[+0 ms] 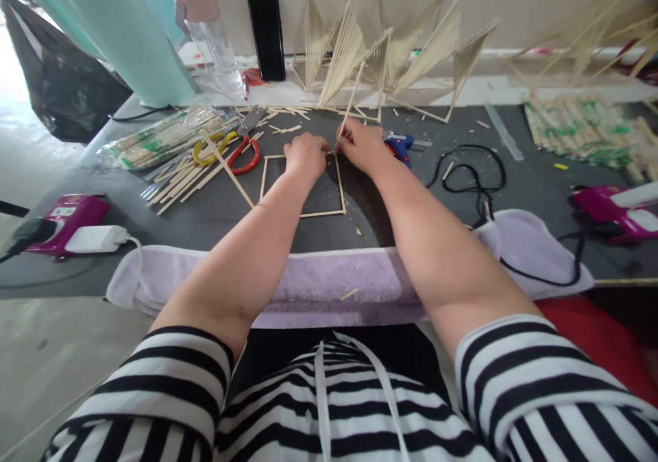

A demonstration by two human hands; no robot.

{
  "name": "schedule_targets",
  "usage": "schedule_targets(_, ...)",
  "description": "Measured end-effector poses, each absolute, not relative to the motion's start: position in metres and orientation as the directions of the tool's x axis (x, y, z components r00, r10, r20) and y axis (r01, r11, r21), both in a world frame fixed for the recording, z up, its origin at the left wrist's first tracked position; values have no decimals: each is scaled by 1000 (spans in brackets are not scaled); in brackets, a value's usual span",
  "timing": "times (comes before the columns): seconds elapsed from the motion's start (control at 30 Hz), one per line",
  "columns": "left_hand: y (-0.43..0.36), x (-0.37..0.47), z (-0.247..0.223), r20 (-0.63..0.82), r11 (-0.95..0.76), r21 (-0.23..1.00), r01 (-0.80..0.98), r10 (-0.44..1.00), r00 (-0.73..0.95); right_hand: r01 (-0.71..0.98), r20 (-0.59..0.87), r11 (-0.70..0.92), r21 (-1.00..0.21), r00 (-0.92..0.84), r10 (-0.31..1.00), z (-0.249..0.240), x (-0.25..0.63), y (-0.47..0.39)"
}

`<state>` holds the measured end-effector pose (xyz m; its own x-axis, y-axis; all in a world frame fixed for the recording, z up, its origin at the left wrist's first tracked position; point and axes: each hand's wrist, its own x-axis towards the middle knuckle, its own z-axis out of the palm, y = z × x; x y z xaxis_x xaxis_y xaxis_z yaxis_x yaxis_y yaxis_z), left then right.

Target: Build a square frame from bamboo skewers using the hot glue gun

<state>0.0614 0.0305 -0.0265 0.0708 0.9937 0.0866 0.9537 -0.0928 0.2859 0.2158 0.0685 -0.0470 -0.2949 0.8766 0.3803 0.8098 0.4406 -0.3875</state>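
Note:
A square frame of thin wooden sticks (323, 214) lies flat on the dark table. My left hand (306, 155) is over its far side, fingers closed on the frame near the far right corner. My right hand (360, 145) pinches a wooden stick (352, 100), which stands tilted upward at that same corner; its lower end is partly hidden by my fingers. Just beyond my right wrist lies a blue glue gun (401, 148), partly covered. Scissors with red and yellow handles (244, 148) rest on loose sticks (188, 182) to the left of the frame.
Stick structures (395, 51) stand along the wall beside a phone (266, 37) and a clear bottle (213, 44). Bagged sticks lie left (159, 136) and right (570, 129). Purple power strips (69, 219) sit at both sides. A black cord (473, 167) and a lilac towel (334, 277) are nearer.

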Motion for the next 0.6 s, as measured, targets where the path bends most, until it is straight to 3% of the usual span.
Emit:
schedule_targets(0.27, 32, 63, -28, 108, -97, 300, 949, 992, 67, 855, 337, 394, -338, -281, 899, -40, 212, 62)
schedule_targets(0.6, 23, 63, -16, 272, -147, 408, 901, 962, 34, 885, 327, 387, -259, -296, 897, -26, 205, 46)
